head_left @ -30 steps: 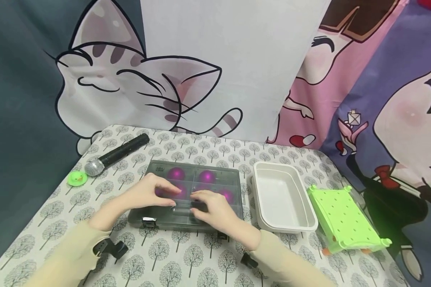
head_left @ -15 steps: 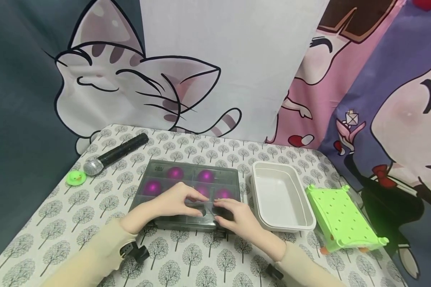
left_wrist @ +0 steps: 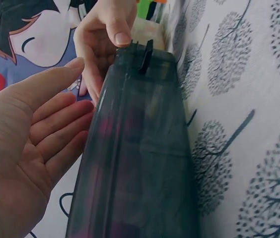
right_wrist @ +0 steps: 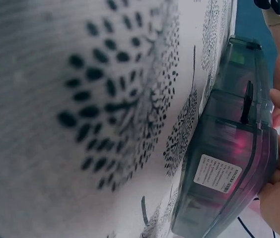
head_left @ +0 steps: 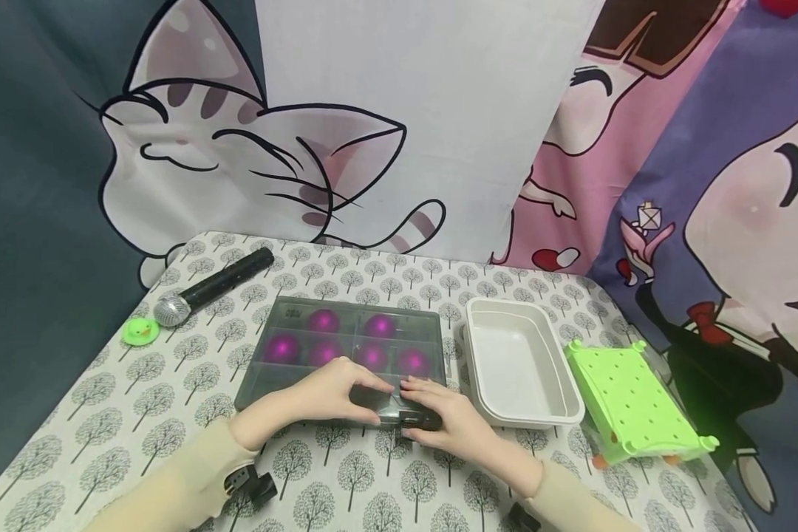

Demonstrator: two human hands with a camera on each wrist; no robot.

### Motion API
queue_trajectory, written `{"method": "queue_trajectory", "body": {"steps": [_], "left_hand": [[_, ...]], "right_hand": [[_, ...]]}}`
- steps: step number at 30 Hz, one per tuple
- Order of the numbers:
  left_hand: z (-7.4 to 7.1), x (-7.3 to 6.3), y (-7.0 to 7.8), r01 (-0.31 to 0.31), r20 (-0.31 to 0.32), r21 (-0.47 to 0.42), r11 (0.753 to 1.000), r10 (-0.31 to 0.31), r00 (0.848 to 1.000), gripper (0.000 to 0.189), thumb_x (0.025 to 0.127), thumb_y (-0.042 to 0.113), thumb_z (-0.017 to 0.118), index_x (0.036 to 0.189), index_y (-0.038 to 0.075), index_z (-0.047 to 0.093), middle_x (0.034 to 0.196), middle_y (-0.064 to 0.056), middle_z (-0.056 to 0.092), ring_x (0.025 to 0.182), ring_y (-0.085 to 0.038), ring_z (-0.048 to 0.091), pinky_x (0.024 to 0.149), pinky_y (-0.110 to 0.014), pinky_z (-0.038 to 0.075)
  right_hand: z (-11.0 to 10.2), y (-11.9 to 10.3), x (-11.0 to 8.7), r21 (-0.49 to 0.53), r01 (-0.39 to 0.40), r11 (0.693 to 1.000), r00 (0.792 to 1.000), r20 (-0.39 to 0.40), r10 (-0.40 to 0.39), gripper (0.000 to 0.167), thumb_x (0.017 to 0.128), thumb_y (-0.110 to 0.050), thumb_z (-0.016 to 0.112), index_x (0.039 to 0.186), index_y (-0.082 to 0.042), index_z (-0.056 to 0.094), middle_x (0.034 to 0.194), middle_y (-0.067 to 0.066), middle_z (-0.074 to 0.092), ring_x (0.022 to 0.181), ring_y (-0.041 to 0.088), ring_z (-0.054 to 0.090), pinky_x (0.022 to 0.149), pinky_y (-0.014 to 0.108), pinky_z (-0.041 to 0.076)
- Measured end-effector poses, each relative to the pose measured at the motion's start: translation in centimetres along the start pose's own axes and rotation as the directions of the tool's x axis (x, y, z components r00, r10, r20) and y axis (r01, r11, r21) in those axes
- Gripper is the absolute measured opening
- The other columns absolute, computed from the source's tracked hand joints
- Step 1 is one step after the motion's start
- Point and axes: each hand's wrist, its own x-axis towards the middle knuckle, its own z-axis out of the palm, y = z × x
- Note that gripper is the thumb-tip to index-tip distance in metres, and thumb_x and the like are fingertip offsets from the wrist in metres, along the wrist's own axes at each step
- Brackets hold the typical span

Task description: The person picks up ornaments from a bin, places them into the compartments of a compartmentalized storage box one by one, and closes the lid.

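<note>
A smoky, see-through divided storage box lies on the table, lid down, with several purple balls showing in its compartments. My left hand is over the front middle of the lid, its fingers extended at the lid and its thumb apart from them. At the front right, my right hand has relaxed fingers on the lid and its thumb at the front rim, close by a black latch. That latch sticks out from the box's front wall in both wrist views. A white label is on the same wall.
Right of the box stands a white plastic tub, then an upturned green perforated rack. A black microphone with a silver head and a green toy duck lie at the back left. Printed curtains hang behind the table.
Both hands have moved right across the lid, from the box's middle to its front right. The right thumb has come down to the front rim. The box has stayed in place.
</note>
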Motion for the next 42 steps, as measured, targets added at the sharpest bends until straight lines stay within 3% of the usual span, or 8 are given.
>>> {"method": "queue_trajectory", "body": {"steps": [12,21,31,42], "left_hand": [[1.2,-0.6,0.3,0.072,-0.096,-0.027,0.997,-0.075,0.993,0.048,0.074,0.026,0.084,0.117,0.008,0.071,0.113,-0.006,0.073,0.105,-0.022,0.07,0.095,-0.037,0.055],[1.6,-0.3,0.0,0.096,-0.093,-0.03,0.995,-0.099,0.991,0.046,0.072,0.029,0.085,0.113,0.011,0.074,0.108,-0.004,0.075,0.099,-0.018,0.071,0.088,-0.03,0.057],[1.6,0.0,-0.1,0.095,-0.074,-0.022,0.995,-0.096,0.993,0.043,0.073,0.029,0.085,0.11,0.012,0.075,0.106,-0.002,0.076,0.098,-0.018,0.072,0.09,-0.032,0.057],[1.9,-0.1,-0.1,0.115,-0.1,-0.041,0.993,-0.118,0.988,0.037,0.073,0.027,0.084,0.107,0.014,0.076,0.103,-0.001,0.076,0.097,-0.017,0.072,0.088,-0.033,0.057]], "right_hand": [[0.0,0.2,-0.6,0.003,0.055,0.998,0.998,-0.001,-0.055,0.064,0.071,-0.025,0.085,0.125,0.0,0.062,0.137,0.014,0.059,0.127,0.03,0.055,0.105,0.044,0.046],[0.2,0.2,-0.6,-0.011,-0.006,1.0,1.0,0.025,0.006,0.072,0.064,-0.024,0.089,0.127,-0.004,0.062,0.14,0.008,0.058,0.129,0.028,0.055,0.107,0.046,0.043],[0.2,0.8,-0.1,-0.074,0.082,0.994,0.996,-0.036,-0.085,0.044,0.072,-0.014,0.078,0.114,-0.002,0.071,0.123,0.01,0.068,0.114,0.026,0.065,0.099,0.04,0.051],[0.2,1.0,0.1,-0.106,0.132,0.986,0.99,-0.042,-0.138,0.035,0.074,-0.011,0.078,0.107,-0.002,0.073,0.116,0.01,0.071,0.107,0.024,0.069,0.096,0.036,0.053]]}}
